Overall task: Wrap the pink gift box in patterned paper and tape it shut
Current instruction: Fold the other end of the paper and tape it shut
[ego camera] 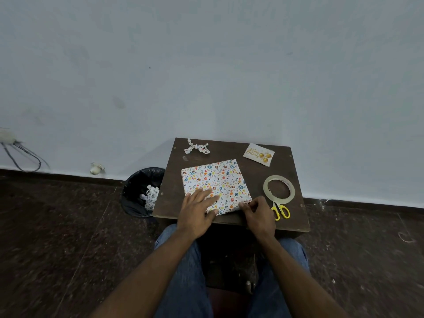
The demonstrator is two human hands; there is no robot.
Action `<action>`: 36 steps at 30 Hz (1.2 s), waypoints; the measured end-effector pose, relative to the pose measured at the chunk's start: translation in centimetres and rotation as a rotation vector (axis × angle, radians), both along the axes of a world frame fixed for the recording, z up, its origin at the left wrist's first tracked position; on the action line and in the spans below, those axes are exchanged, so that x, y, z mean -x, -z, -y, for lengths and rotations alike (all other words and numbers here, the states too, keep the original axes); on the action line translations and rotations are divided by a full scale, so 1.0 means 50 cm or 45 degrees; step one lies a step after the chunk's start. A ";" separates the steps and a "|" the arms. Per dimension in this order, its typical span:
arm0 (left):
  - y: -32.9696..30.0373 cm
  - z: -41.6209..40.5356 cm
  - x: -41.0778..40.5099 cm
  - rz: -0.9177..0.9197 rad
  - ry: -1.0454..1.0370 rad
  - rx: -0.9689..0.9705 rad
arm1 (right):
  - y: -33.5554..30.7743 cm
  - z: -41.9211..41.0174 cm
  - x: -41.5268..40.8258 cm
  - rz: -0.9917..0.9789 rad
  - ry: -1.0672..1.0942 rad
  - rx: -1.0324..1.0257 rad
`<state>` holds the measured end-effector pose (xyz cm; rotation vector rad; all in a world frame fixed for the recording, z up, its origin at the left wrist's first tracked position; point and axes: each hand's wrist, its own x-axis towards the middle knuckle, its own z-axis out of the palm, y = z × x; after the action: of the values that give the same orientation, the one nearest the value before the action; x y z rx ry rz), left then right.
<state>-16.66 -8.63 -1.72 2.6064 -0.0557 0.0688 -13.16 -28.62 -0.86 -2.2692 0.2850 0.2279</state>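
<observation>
A flat box covered in white patterned paper [218, 180] lies in the middle of a small dark wooden table [231, 150]. No pink shows; the box itself is hidden under the paper. My left hand [197, 207] lies flat on the near left part of the paper, fingers straight, pressing it down. My right hand [258, 213] is at the near right corner, fingers curled and pinching the paper's edge there. A roll of clear tape [278, 189] lies to the right of the box.
Yellow-handled scissors [281, 211] lie just right of my right hand. A birthday card [258, 154] and a paper bow [196, 148] sit at the table's far edge. A black-lined bin [142, 191] with paper scraps stands left of the table. A wall rises right behind.
</observation>
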 end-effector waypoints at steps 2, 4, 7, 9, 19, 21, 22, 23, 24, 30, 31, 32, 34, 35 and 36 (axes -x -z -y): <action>-0.001 0.001 0.000 -0.007 0.001 0.002 | 0.000 0.002 0.002 0.022 0.018 -0.031; -0.002 0.001 0.001 -0.009 0.000 0.000 | 0.000 0.003 0.004 0.040 0.010 -0.046; 0.000 0.000 0.001 -0.013 0.005 -0.002 | 0.009 0.010 0.006 0.067 -0.015 -0.079; 0.001 -0.002 0.000 -0.015 0.014 -0.005 | 0.012 0.015 0.008 0.075 -0.033 -0.092; 0.002 -0.006 -0.001 -0.005 0.032 0.009 | -0.029 0.097 -0.005 0.363 -0.015 0.183; 0.000 -0.005 0.000 -0.020 0.035 0.005 | -0.034 0.125 -0.030 0.439 -0.060 0.420; -0.001 -0.004 0.001 -0.026 0.035 0.003 | -0.033 0.136 -0.045 0.405 -0.131 0.520; -0.002 -0.004 0.001 -0.030 0.032 0.004 | -0.032 0.145 -0.059 0.335 -0.210 0.610; -0.004 -0.004 0.002 -0.034 0.030 0.008 | -0.030 0.152 -0.071 0.247 -0.274 0.677; -0.023 0.001 0.000 -0.104 0.015 -0.003 | -0.014 0.158 -0.090 0.129 -0.299 0.752; -0.024 0.001 0.000 -0.111 0.013 -0.006 | -0.013 0.155 -0.087 0.166 -0.275 0.744; -0.025 0.001 -0.001 -0.120 0.014 -0.010 | -0.012 0.154 -0.085 0.217 -0.249 0.719; -0.026 0.001 -0.001 -0.129 0.010 -0.011 | -0.014 0.150 -0.079 0.310 -0.174 0.580; -0.025 0.001 -0.002 -0.131 0.004 -0.002 | -0.016 0.147 -0.074 0.342 -0.124 0.472; -0.026 0.001 -0.003 -0.137 -0.001 0.008 | -0.018 0.142 -0.068 0.373 -0.072 0.364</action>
<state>-16.52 -8.67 -0.44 2.5991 -0.0155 -0.0710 -9.77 -35.74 0.07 -2.5554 0.1034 -0.1258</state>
